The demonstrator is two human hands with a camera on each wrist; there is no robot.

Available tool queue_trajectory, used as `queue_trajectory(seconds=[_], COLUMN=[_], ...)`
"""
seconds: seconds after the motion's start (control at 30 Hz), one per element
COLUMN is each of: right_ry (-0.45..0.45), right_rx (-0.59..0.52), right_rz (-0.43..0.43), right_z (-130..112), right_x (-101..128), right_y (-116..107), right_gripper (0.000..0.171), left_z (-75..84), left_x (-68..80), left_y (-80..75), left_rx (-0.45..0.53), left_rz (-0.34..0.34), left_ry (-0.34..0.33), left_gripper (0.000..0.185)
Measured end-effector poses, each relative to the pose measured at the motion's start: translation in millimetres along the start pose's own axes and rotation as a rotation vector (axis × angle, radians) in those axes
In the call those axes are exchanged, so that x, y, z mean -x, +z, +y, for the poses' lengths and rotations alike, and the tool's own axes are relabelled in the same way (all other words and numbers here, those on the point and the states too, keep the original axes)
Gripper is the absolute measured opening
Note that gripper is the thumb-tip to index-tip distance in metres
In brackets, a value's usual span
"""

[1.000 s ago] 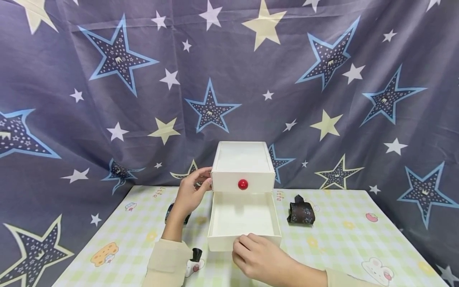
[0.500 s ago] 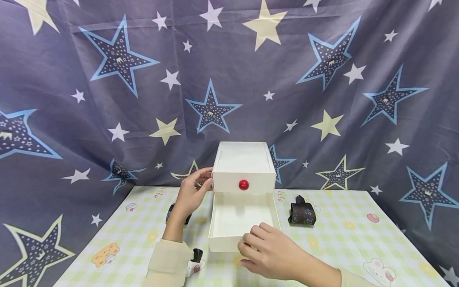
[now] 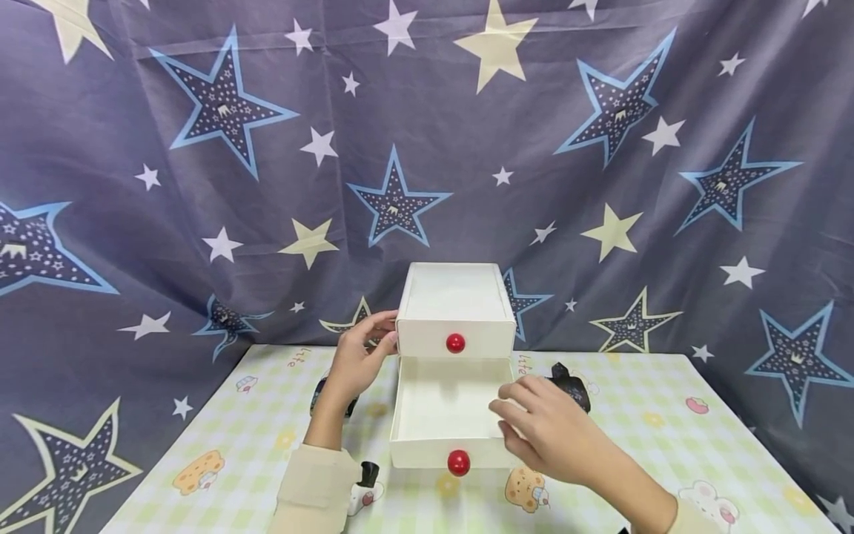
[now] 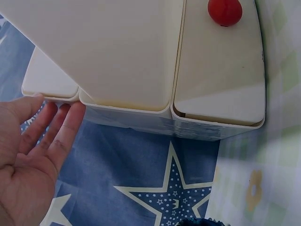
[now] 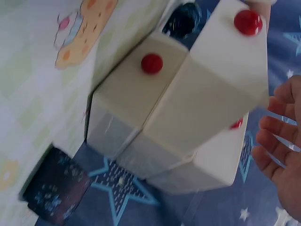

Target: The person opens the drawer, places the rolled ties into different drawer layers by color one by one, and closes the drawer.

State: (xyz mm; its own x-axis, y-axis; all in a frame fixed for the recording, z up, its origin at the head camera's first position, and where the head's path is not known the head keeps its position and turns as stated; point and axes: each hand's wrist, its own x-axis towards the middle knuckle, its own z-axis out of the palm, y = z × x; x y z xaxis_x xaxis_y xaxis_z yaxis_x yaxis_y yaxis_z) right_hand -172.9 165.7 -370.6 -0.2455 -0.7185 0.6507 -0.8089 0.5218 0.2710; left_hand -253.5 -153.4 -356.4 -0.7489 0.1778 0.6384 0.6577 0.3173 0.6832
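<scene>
A white drawer cabinet (image 3: pixel 457 289) with red knobs stands at the table's back. Its middle drawer (image 3: pixel 427 452) is pulled far out, and the part of its inside that shows is bare. Against the cabinet's left side rest the straight fingertips of my left hand (image 3: pixel 360 360); in the left wrist view they meet the edge by the top drawer (image 4: pixel 49 75). My right hand (image 3: pixel 557 430) hovers by the drawer's front right corner, fingers loosely bent and holding nothing. The lowest drawer (image 4: pixel 221 70) is closed in the left wrist view. Partly behind my right hand lies a dark, flower-patterned rolled necktie (image 5: pixel 56 186).
Another dark patterned roll (image 3: pixel 316 397) lies left of the cabinet, partly behind my left forearm. A small black object (image 3: pixel 369 473) sits beside my left sleeve. Behind the checked tablecloth (image 3: pixel 240 437) hangs a star-printed curtain (image 3: pixel 427 111).
My right hand has left the pulled-out drawer's front and moved right and up to its right corner, uncovering the red knob. My left hand has stayed at the cabinet's side.
</scene>
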Motion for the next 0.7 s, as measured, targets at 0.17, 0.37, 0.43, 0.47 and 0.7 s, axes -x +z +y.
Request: queue_trajectory(seconds=[0.17, 0.37, 0.43, 0.47, 0.7], right_ry=[0.108, 0.199, 0.224, 0.236, 0.329], right_rx=[0.011, 0.016, 0.028, 0.035, 0.072], right_rz=[-0.039, -0.06, -0.066, -0.07, -0.148], right_z=[19.9, 42.1, 48.4, 51.5, 74.7], right_x=[12.1, 27.5, 32.9, 35.7, 51.6], right_y=[-5.2, -6.0, -4.6, -3.6, 4.2], right_gripper=[0.025, 0.026, 0.027, 0.027, 0.028], left_z=[2.2, 3.3, 3.5, 3.4, 0.8], left_x=[-0.5, 0.2, 0.6, 0.8, -1.0], left_y=[-0.6, -0.8, -0.5, -0.3, 2.3], left_rx=[-0.016, -0.015, -0.016, -0.014, -0.009], left_rz=[0.005, 0.001, -0.001, -0.003, 0.006], left_ry=[0.002, -0.008, -0.011, -0.012, -0.013], left_gripper=[0.036, 0.037, 0.037, 0.037, 0.036])
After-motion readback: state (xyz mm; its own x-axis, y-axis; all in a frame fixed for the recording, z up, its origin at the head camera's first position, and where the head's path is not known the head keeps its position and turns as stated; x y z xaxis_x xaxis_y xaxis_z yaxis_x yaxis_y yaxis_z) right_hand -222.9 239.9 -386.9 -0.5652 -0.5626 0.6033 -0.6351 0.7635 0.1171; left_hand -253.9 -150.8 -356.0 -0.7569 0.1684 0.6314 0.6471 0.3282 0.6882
